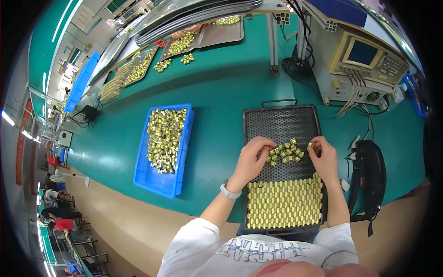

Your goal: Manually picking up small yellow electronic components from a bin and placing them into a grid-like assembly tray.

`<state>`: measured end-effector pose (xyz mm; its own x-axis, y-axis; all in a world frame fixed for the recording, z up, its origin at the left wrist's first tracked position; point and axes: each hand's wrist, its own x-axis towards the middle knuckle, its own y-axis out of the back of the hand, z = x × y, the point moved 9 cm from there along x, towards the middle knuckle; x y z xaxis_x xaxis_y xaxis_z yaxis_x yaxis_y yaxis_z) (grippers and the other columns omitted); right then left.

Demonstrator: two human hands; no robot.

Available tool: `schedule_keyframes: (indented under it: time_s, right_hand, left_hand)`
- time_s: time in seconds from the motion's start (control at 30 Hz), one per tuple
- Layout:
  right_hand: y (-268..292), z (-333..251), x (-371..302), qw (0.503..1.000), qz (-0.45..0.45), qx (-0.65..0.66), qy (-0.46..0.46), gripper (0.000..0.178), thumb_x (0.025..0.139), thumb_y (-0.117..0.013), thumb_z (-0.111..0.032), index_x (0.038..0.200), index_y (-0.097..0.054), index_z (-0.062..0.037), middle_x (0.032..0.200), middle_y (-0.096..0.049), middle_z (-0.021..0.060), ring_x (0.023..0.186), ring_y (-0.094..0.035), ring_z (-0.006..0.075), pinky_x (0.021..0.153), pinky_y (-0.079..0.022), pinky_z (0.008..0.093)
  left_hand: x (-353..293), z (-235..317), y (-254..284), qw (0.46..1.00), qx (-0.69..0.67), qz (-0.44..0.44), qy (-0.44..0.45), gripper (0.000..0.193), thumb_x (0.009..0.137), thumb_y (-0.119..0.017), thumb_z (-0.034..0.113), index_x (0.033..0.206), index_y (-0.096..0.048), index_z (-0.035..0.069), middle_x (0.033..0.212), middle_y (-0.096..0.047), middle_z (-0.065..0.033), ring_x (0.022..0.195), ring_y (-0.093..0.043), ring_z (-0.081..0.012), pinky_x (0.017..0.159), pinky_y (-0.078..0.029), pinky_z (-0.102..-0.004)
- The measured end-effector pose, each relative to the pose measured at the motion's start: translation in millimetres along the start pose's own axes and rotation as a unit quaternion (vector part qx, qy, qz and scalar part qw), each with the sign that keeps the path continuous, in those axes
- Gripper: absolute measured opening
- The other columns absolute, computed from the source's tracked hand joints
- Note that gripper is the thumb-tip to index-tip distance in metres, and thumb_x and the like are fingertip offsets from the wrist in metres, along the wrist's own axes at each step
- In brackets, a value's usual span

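Observation:
A black perforated tray lies in front of me. Its near part carries tight, even rows of small yellow electronic components. Farther up, a loose cluster of the same components sits between my hands. My right hand pinches one yellow component between thumb and fingertips, just right of the cluster. At the cluster's left edge, my left hand has its fingers curled together against the pieces; what they grip, if anything, is hidden. A pale band circles my left wrist.
Left of the tray stands a blue bin heaped with loose components. A beige test instrument with cables is at the back right, a black bag at the right edge. Metal trays of components, with another person's hand, lie far back under a shelf.

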<state>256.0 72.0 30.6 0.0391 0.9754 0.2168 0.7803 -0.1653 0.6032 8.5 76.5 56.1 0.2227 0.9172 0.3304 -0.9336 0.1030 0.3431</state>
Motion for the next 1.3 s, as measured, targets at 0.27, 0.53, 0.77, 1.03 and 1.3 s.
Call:
schedule_keyframes:
  time_s: [0.27,0.53,0.77,1.03,1.3]
  right_hand:
    - [-5,-8,-3,0.997,-0.015,-0.063,0.05,0.025,0.084,-0.076,-0.004,0.105,-0.062,-0.0034,0.075,-0.059,0.0077,0.065,-0.058,0.0214,0.062,-0.049,0.0341]
    - [-8,-10,-7,0.995,-0.034,-0.057,0.075,0.022,0.084,-0.076,-0.009,0.1,-0.062,-0.0057,0.074,-0.059,0.007,0.067,-0.06,0.0247,0.063,-0.049,0.0378]
    - [-7,-3,-12,0.99,-0.114,-0.025,0.077,0.022,0.085,-0.075,-0.006,0.102,-0.062,-0.0026,0.075,-0.058,0.0073,0.064,-0.057,0.0248,0.061,-0.047,0.0385]
    - [-16,-1,-34,0.955,-0.241,-0.134,0.109,0.019,0.081,-0.075,-0.007,0.096,-0.066,-0.0007,0.091,-0.061,0.0098,0.088,-0.062,0.0289,0.079,-0.05,0.0406]
    - [-22,1,-40,0.937,-0.253,-0.183,0.156,0.011,0.087,-0.065,-0.01,0.089,-0.073,-0.0027,0.097,-0.069,0.0118,0.101,-0.064,0.0312,0.092,-0.05,0.043]
  left_hand:
    - [-14,-41,5,0.995,-0.05,0.054,0.064,0.016,0.097,-0.053,-0.004,0.1,-0.068,-0.002,0.097,-0.073,-0.0078,0.089,-0.068,-0.0164,0.081,-0.053,-0.0297]
    - [-11,-25,-7,0.997,0.072,0.039,0.012,0.015,0.093,-0.056,-0.008,0.097,-0.068,0.0,0.091,-0.072,-0.0108,0.084,-0.07,-0.0216,0.075,-0.054,-0.0321]
    - [-17,-20,-22,0.999,0.048,0.026,0.004,0.014,0.095,-0.055,-0.007,0.097,-0.067,0.0,0.09,-0.071,-0.01,0.083,-0.07,-0.0197,0.074,-0.054,-0.0299]
    - [-22,-9,-32,0.993,0.115,0.002,-0.032,0.015,0.094,-0.056,-0.007,0.097,-0.069,0.001,0.092,-0.072,-0.0094,0.083,-0.069,-0.0201,0.074,-0.053,-0.0299]
    - [-22,-7,-35,0.991,0.122,-0.006,-0.045,0.015,0.094,-0.057,-0.007,0.097,-0.069,0.001,0.092,-0.072,-0.0095,0.082,-0.069,-0.0201,0.074,-0.053,-0.0301]
